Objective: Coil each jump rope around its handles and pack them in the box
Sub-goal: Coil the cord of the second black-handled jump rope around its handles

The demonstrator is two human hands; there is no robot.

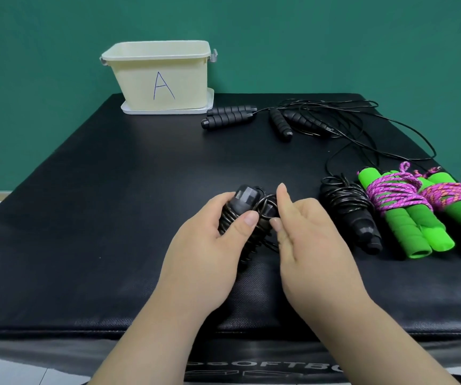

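Observation:
My left hand (218, 232) grips a black jump rope (247, 202) whose cord is wound round its two handles, held just above the black mat (112, 218). My right hand (304, 226) is at the bundle's right side, fingertips pinching a loop of its cord. To the right lie a coiled black rope (348, 207) and two coiled green-handled ropes with pink cord (398, 207) (457, 201). The cream box (162, 76) marked A stands open at the far left of the mat.
Two uncoiled black ropes lie at the back right: one handle pair (228, 116) beside the box, another (290, 122) further right, with loose cord (362, 126) sprawling toward the mat's right edge. A green wall stands behind.

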